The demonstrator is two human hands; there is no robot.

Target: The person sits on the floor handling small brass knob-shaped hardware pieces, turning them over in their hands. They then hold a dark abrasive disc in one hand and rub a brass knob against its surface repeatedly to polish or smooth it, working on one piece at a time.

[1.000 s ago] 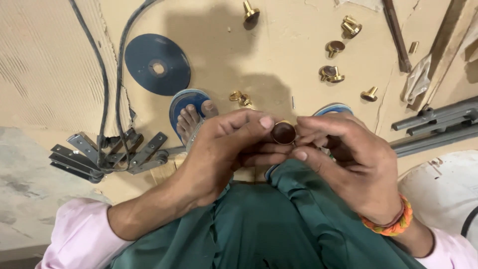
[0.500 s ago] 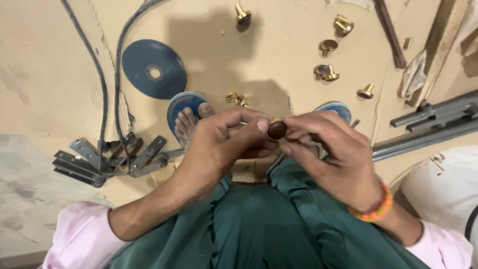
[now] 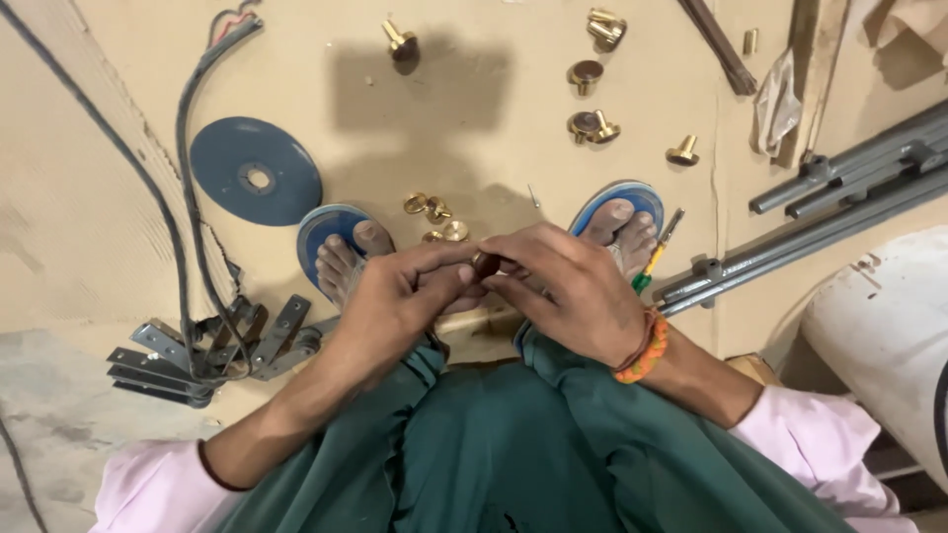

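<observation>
My left hand (image 3: 400,301) and my right hand (image 3: 573,291) meet in front of my knees, fingertips pinched together on a small dark round knob (image 3: 486,264). Most of the knob is hidden between the fingers. An orange thread band circles my right wrist. I sit over green trousers with both feet in blue sandals (image 3: 326,232) on the tan floor. Several small brass fittings (image 3: 434,212) lie just beyond my hands.
More brass knobs (image 3: 591,125) lie scattered further out. A blue grinding disc (image 3: 255,183) and black cables (image 3: 188,217) are at left, with a pile of grey metal brackets (image 3: 197,350). Grey metal bars (image 3: 820,212) run at right, beside a white drum (image 3: 889,336) and a screwdriver (image 3: 657,252).
Both hands have stayed joined on the knob, with the fingers shifting around it so less of it shows. The view has tilted slightly, so the floor items sit lower in the picture.
</observation>
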